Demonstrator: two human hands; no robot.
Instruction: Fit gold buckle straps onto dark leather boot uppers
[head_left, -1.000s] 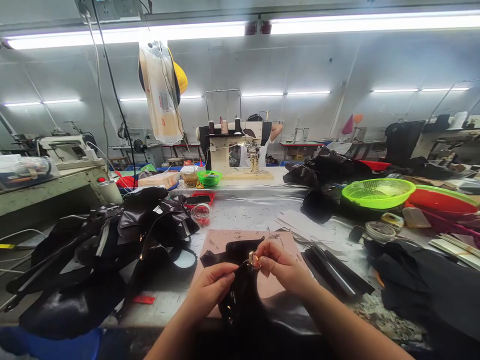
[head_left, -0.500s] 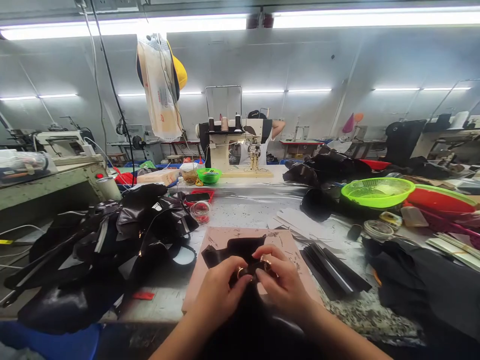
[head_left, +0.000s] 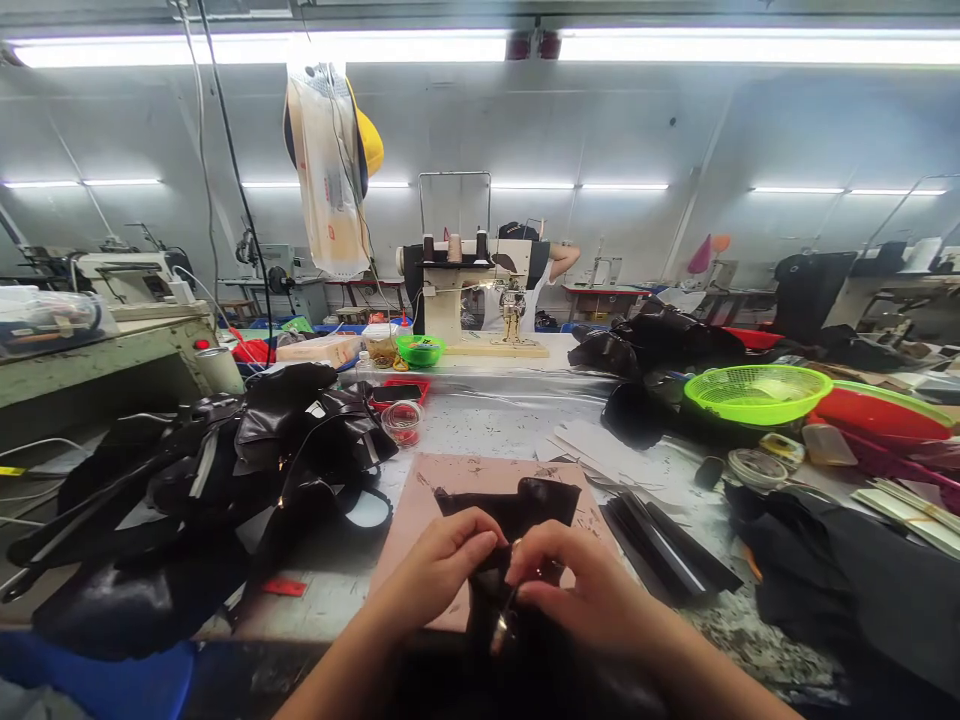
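At the near edge of the worktop (head_left: 480, 425), a black piece (head_left: 486, 598) hangs toward the person and runs up over a pink board (head_left: 412, 505). Its long axis lies roughly near to far, the flaps at its far end spreading left and right; its near end is lost in shadow. A shiny metal fitting (head_left: 501, 626) shows on its near part. The left hand (head_left: 442, 562) pinches the piece, thumb and forefinger together; the right hand (head_left: 585, 580) makes a narrow pinch on it too, though the exact part between its fingers is too dark to tell. The step in hand seems to be working the piece around its fittings, and the next move would call for a firm left pinch and fine right-hand control. Black strips (head_left: 667, 540) lie to the right; beyond stands a sewing machine (head_left: 448, 312).
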